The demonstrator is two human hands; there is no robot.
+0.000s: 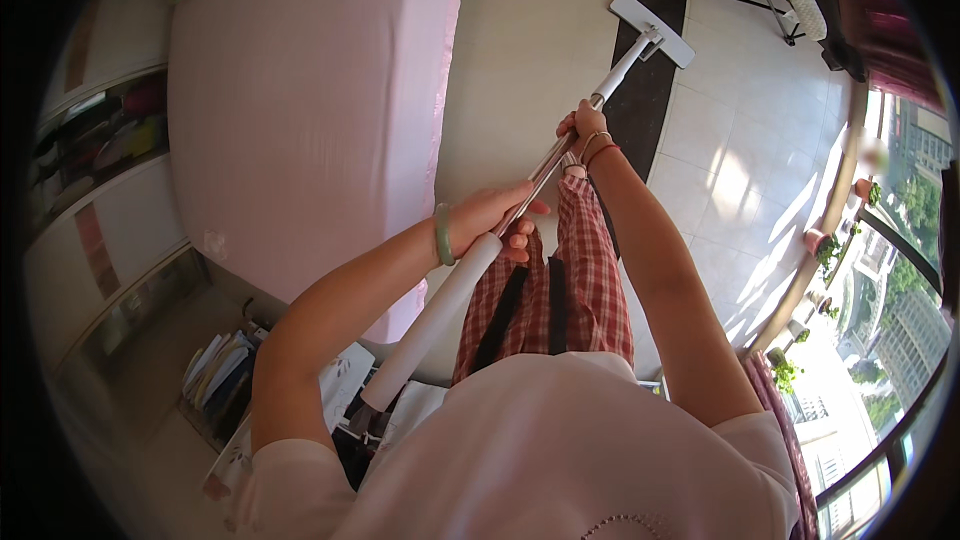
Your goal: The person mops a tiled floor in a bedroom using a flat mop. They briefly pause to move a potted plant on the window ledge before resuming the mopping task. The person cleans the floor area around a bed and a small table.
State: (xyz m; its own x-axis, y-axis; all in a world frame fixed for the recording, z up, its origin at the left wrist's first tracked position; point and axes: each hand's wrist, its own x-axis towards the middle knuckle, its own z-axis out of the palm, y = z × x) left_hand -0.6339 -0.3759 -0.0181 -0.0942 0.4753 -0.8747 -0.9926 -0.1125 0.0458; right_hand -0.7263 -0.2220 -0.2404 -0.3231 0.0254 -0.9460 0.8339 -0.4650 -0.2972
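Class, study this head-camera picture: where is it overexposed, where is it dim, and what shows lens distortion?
In the head view, glare washes out much of the window; sunlight streaks the pale floor tiles; the open shelf at left is dim; the windowsill bows; black fills the corners; the flat mop head reads clearly.

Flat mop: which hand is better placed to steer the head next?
Probably the right hand: it grips the pole nearer the mop head. The left hand sits farther back, by the thick white sleeve.
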